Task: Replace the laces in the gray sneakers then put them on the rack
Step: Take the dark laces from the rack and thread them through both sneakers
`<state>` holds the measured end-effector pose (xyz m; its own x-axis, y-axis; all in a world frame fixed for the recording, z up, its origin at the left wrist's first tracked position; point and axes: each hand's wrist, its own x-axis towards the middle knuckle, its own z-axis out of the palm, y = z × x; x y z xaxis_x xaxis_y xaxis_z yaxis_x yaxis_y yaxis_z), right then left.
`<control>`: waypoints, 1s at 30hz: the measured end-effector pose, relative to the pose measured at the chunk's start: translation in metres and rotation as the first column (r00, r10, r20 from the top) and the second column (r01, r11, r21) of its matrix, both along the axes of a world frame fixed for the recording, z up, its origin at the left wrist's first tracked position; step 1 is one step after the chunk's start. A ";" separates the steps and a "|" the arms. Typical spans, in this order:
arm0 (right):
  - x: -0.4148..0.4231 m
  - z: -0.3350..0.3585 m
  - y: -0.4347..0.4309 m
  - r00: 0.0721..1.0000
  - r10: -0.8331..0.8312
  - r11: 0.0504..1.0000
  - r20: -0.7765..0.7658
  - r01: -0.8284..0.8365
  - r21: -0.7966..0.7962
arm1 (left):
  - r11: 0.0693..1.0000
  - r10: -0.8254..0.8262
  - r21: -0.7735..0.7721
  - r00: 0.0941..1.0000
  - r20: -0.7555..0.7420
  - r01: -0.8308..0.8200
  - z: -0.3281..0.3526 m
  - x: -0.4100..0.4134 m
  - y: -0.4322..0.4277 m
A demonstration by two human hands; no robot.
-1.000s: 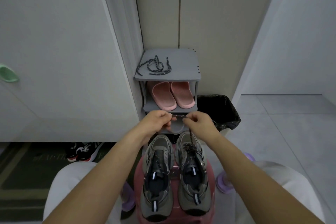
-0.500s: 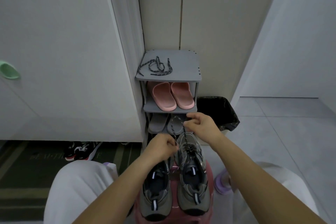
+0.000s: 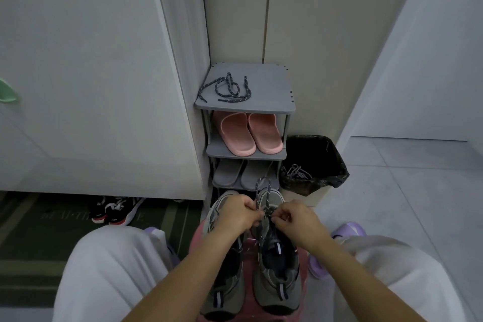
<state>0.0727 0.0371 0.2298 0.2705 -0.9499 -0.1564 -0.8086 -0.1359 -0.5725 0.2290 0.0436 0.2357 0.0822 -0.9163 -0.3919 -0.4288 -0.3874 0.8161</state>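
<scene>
- Directly ahead, noted a gray rack [image 3: 264, 83] in the corner, a black bin [image 3: 332, 162] just beside it on the right and a tangle of laces [image 3: 296, 172] inside.
- Saw the gray sneakers [image 3: 271, 277] set side by side on a pink stool [image 3: 196, 235] between the knees, toes toward the rack.
- Found both forearms crossing above them, the left one covering much of the left sneaker.
- Counted two gray sneakers, one spare lace [image 3: 227, 90] loose on the rack's top shelf, two pink slippers [image 3: 251, 134] a shelf down and two gray slippers [image 3: 241, 174] below those.
- Counted also two purple slippers [image 3: 349, 229] on the feet, plus black-and-red shoes [image 3: 117, 210] on the green mat at left, their number unclear.
- Pinched the dark speckled lace [image 3: 261, 187] with left hand [image 3: 236, 213] and right hand [image 3: 295, 222], fingers curled, over the right sneaker's tongue, a loop of it rising over the toe.
- Compared with half a second before: brought the right hand down from in front of the gray slippers and drew the two hands almost together.
</scene>
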 end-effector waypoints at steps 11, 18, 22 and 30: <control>0.010 -0.005 0.000 0.998 0.033 0.961 -0.051 -0.045 -0.273 | 0.981 0.118 0.180 0.956 -0.268 -0.071 -0.001 0.000 -0.004; 0.011 -0.007 0.002 1.000 0.003 0.941 -0.002 -0.003 -0.337 | 0.980 0.129 0.187 0.937 -0.325 -0.070 0.003 -0.001 -0.003; 0.009 -0.003 0.002 1.000 0.003 0.966 0.004 -0.002 -0.260 | 0.986 0.155 0.094 0.959 -0.239 -0.136 -0.003 0.000 -0.003; 0.000 -0.013 0.007 0.993 0.045 0.994 -0.106 -0.055 -0.091 | 0.998 0.023 -0.057 0.992 0.122 -0.017 -0.020 0.002 0.000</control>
<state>0.0730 0.0438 0.2168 0.3047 -0.9475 -0.0971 -0.8539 -0.2266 -0.4685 0.2308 0.0439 0.2153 0.1448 -0.9342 -0.3261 -0.5192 -0.3523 0.7787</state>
